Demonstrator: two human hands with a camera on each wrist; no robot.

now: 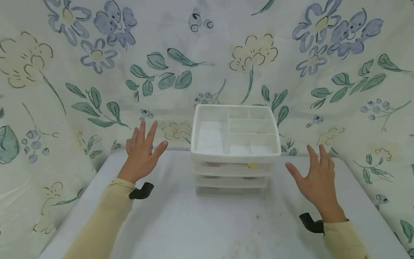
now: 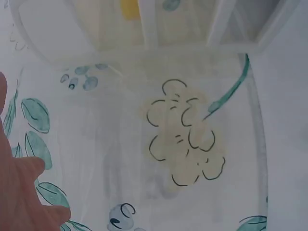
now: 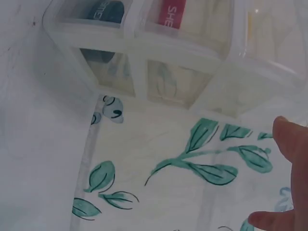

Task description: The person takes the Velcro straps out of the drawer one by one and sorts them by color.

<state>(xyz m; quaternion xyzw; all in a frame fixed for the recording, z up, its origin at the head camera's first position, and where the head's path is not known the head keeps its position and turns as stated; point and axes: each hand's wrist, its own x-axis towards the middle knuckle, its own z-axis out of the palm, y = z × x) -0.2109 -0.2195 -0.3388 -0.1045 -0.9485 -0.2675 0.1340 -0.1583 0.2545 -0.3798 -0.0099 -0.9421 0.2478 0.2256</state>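
A white plastic drawer organizer stands at the far middle of the table, with a divided open tray on top and three see-through drawers stacked below. To its left, my left hand is held in the air, fingers spread and nothing in it. My right hand hovers on the other side, likewise spread and apart from the organizer. Inside the drawers, the right wrist view shows a red item with white lettering and a dark teal item. Something yellow shows through in the left wrist view.
The white table carries a few brownish specks to the right of its middle. A flower-printed cloth hangs behind the table and along both sides, close behind the organizer. Black curved pieces stick out at both wrists.
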